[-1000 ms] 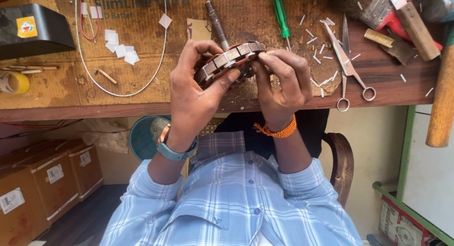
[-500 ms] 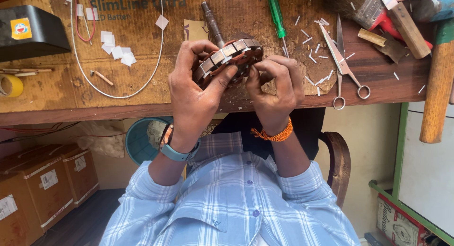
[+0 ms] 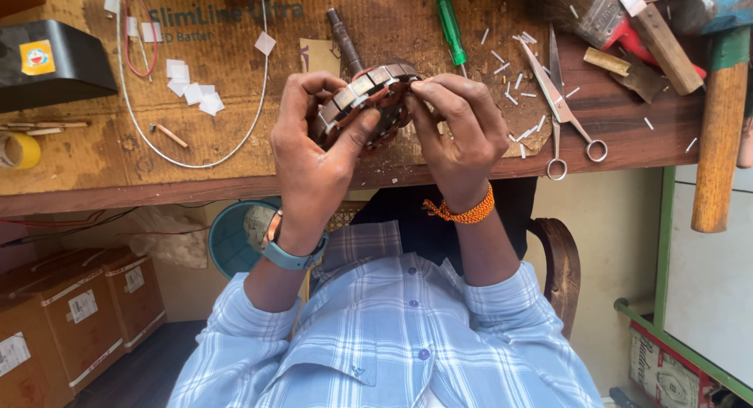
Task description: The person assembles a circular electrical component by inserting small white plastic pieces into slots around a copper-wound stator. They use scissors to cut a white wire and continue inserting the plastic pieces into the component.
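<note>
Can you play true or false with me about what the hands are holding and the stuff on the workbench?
1. Both hands hold a round metal motor part with copper windings. True: the left hand and the right hand grip it from either side.
2. The green screwdriver is in the right hand. False: it lies on the workbench beyond the hands.
3. The scissors lie to the right of the hands. True.
4. The yellow tape roll sits next to the scissors. False: it is at the far left edge of the bench.
5. A white wire loops across the bench. True.
6. The hammer has a metal handle. False: its handle is wooden.
</note>
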